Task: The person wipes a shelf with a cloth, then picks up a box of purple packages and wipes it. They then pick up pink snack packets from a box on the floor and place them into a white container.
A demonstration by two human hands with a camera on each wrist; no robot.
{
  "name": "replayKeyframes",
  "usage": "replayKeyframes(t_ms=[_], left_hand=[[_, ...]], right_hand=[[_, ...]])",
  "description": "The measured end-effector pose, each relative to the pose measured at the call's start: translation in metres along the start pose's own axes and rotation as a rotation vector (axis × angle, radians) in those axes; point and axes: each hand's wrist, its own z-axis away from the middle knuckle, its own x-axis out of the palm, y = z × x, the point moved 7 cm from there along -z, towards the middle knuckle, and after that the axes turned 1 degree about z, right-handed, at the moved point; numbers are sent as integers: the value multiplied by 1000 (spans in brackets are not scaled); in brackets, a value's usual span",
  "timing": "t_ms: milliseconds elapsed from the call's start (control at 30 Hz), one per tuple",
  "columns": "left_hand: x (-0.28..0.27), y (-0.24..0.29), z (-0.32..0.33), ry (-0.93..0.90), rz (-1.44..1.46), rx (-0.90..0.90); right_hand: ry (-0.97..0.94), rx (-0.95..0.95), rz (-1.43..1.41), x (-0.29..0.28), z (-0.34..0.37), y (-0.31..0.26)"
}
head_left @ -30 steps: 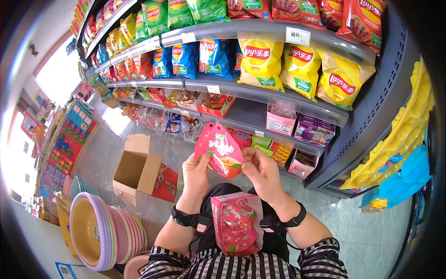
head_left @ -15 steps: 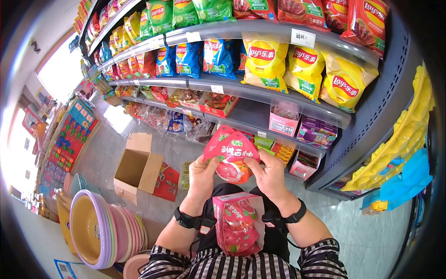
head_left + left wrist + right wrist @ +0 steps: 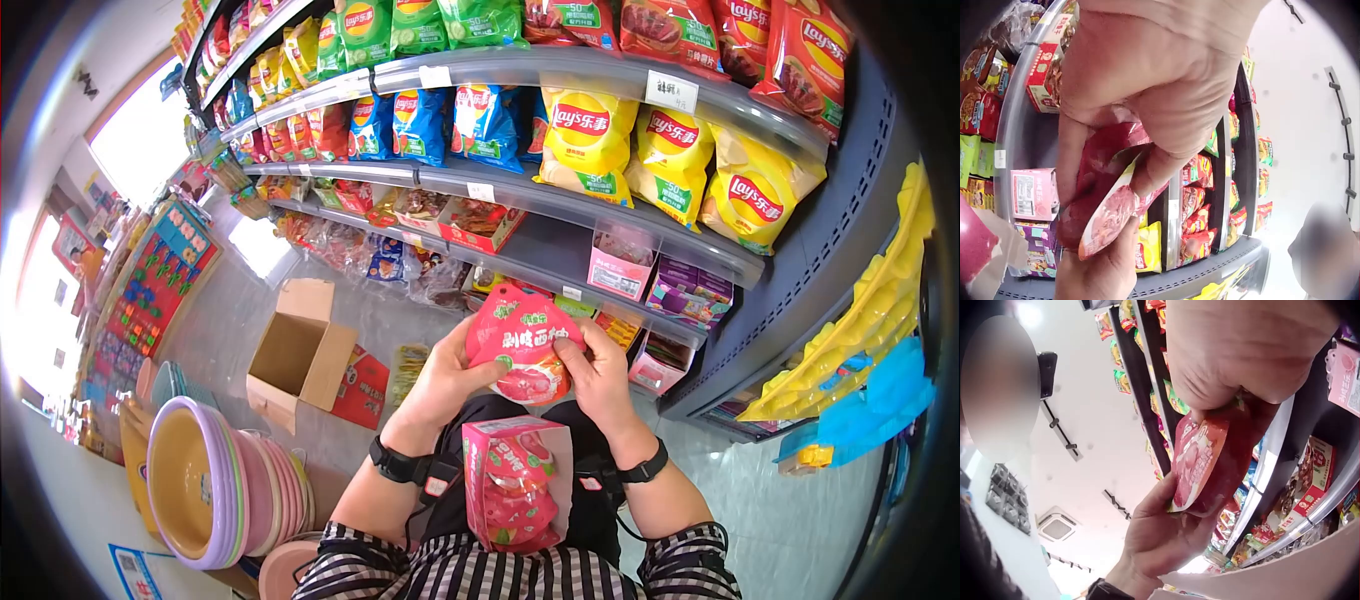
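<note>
There's the left hand (image 3: pixel 447 374) pinching overlapping pink packets (image 3: pixel 525 345) by their left edge, the right hand (image 3: pixel 604 376) pinching the right, packets up before the front edge of the lower shelf (image 3: pixel 552 240), pink box (image 3: pixel 560 480) at the near edge of the lap (image 3: pixel 597 525)

Reddish-pink pouches (image 3: pixel 523 342), pink box (image 3: pixel 476 485), black-and-pale striped sleeves (image 3: pixel 685 560), yellow chip bags (image 3: pixel 588 150)
</note>
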Motion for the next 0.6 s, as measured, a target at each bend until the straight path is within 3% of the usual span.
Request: replayKeyframes(t_ms=[67,133,200,300,500,567,600], left_hand=[[4,6,0,-38,-39,-8],[15,-12,4,-162,-139,-292],[21,-14,4,-176,-140,-271],[25,-16,5,-178,-129,-247],[26,-13,13,-273,-100,-255],[33,-12,19,-410,130,-263],[33,-11,19,-384,116,-244]], right_hand=[[20,-84,68,-1,-1,-3],[42,-169,136,0,1,-9],[172,-172,194,-5,5,-12],[213,-217,261,-6,8,-18],[212,-420,302,-3,18,-38],[215,-475,332,-2,21,-48],[207,-505,354,0,24,-52]])
